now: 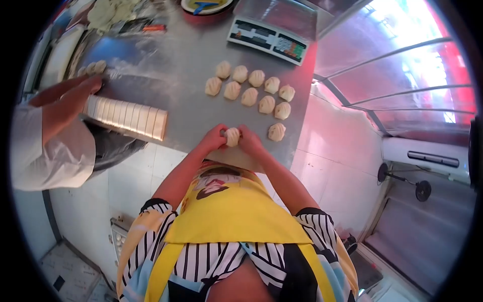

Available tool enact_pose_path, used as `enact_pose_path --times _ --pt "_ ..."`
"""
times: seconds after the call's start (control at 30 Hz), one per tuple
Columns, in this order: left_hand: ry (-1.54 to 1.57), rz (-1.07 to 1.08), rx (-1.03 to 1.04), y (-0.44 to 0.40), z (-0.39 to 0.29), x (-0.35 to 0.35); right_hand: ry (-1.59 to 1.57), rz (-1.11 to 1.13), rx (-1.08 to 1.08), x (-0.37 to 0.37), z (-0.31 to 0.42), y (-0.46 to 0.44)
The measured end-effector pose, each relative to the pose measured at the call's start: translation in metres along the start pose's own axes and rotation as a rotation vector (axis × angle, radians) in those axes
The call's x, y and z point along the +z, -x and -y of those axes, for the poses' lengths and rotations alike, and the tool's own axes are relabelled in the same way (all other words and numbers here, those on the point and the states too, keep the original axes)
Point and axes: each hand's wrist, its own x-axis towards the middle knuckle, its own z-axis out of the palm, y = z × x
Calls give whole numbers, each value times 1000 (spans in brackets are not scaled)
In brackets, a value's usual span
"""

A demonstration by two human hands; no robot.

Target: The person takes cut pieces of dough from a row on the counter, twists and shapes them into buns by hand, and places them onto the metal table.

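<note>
A pale dough bun (pixel 232 137) with ridges across its top is held between my two hands near the table's front edge. My left hand (pixel 216 138) pinches it from the left, fingers bent around its side. My right hand (pixel 248 141) closes on its right side, though the fingertips are partly hidden. Beyond my hands, similar shaped buns (pixel 249 97) sit in two rows on the metal table (pixel 176 113). One more bun (pixel 276 132) lies apart, to the right of my right hand.
A white scale (pixel 267 39) stands behind the buns. At left, a co-worker's hand (pixel 90 84) is beside several dough pieces (pixel 95 68). A long row of pale segments (pixel 126 118) runs along the table edge. A bowl (pixel 207 6) and a dough heap (pixel 108 15) sit farther back.
</note>
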Motion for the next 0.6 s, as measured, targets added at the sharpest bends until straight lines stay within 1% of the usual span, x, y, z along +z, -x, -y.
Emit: enact_pose_path --times 0.07,0.17,0.27,0.37,0.47,0.57,0.6 --pt "6 55 -46 3 -4 0 74 -52 -8 1 2 5" --pt "-67 -47 -23 12 -14 8 -343 138 93 3 -19 -4" --pt "-523 -321 327 5 9 19 -619 310 354 -17 -2 -12" --pt "-377 -231 290 5 15 11 -526 232 282 -13 5 -11" --pt "-5 14 -45 7 -3 1 -197 129 154 -1 -4 -11" --pt "-51 -173 -35 10 -12 13 -43 43 110 -1 5 -4" --pt "-146 -192 -13 10 -10 15 -134 72 137 -4 4 -1"
